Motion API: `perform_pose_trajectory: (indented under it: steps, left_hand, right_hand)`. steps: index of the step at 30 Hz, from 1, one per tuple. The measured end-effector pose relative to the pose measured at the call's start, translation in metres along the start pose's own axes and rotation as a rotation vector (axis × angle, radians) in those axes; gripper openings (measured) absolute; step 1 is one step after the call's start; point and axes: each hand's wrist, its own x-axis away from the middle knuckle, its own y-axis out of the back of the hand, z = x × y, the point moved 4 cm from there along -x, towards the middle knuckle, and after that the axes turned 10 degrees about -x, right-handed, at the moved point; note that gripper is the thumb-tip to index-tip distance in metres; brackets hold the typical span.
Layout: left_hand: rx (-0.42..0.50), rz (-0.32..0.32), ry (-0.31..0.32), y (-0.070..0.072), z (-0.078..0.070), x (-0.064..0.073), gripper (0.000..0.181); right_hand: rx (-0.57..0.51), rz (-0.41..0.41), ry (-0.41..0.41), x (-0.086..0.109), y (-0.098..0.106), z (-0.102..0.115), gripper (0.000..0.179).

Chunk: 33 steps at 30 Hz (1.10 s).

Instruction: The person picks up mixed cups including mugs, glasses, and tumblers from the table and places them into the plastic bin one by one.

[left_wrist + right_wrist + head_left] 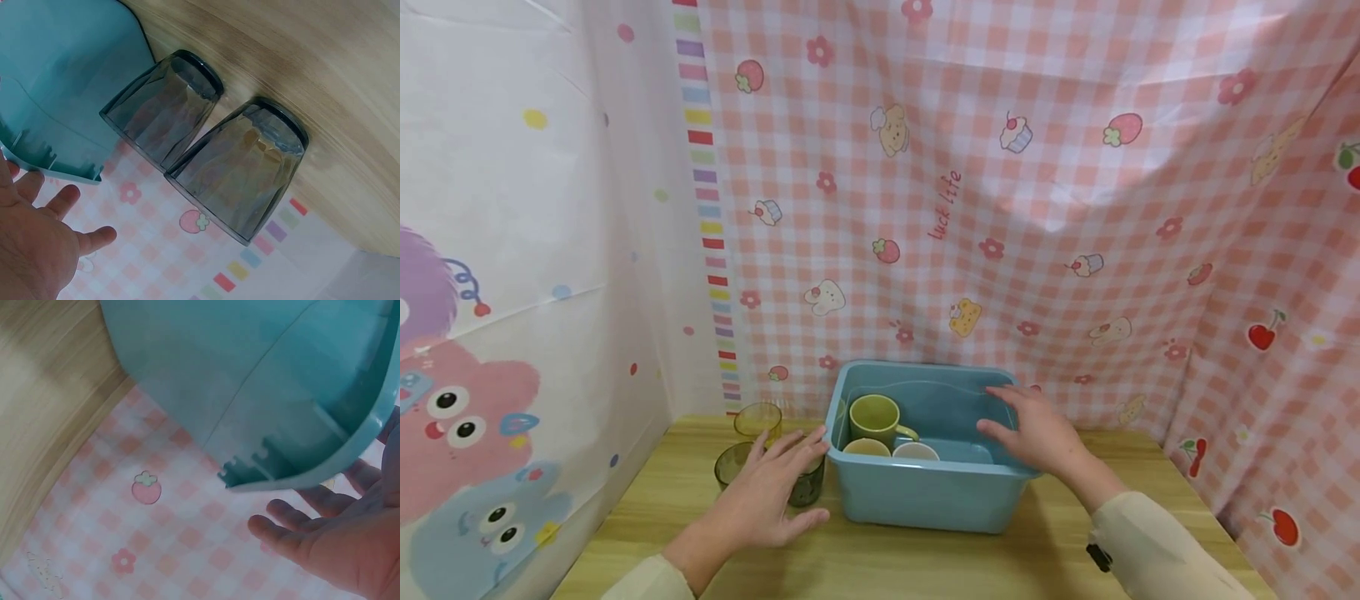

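Observation:
A blue plastic bin [932,500] stands on the wooden table. Inside it are a yellow-green mug [875,415] with its handle to the right, a pale yellow cup [867,447] and a white cup [916,452]. My left hand [763,496], fingers extended, reaches to the bin's left rim, fingertips right at it. Over the right rim, the fingers of my right hand [1041,433] are spread and hold nothing. Two dark tinted glasses, one on the left [244,169] and one nearer the bin [165,109], stand upright beside it, partly hidden by my left hand in the head view.
Behind the dark glasses is an amber glass [757,421]. A pink checked cloth [925,208] hangs close behind the bin, and a white printed cloth [580,250] hangs along the left side. Bare wood table [917,567] lies in front of the bin.

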Motion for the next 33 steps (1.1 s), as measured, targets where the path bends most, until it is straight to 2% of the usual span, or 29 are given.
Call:
perform_pose_trajectory:
  steps: [5,15,29,33]
  left_hand:
    - [-0.002,-0.003,0.008,0.001,0.000,0.001,0.086]
    - [-0.006,-0.003,0.010,0.002,0.000,0.002,0.085]
    - [0.027,0.028,0.018,0.001,-0.002,0.001,0.086]
    - [0.038,0.015,0.028,-0.001,-0.001,0.002,0.085]
  right_hand:
    - [-0.018,-0.002,-0.060,0.009,0.008,-0.009,0.075]
    - [-0.047,0.037,-0.047,0.026,0.008,-0.020,0.089]
    - [-0.139,0.102,-0.145,0.048,0.006,-0.039,0.090]
    - [-0.158,0.110,-0.153,0.053,0.007,-0.042,0.087]
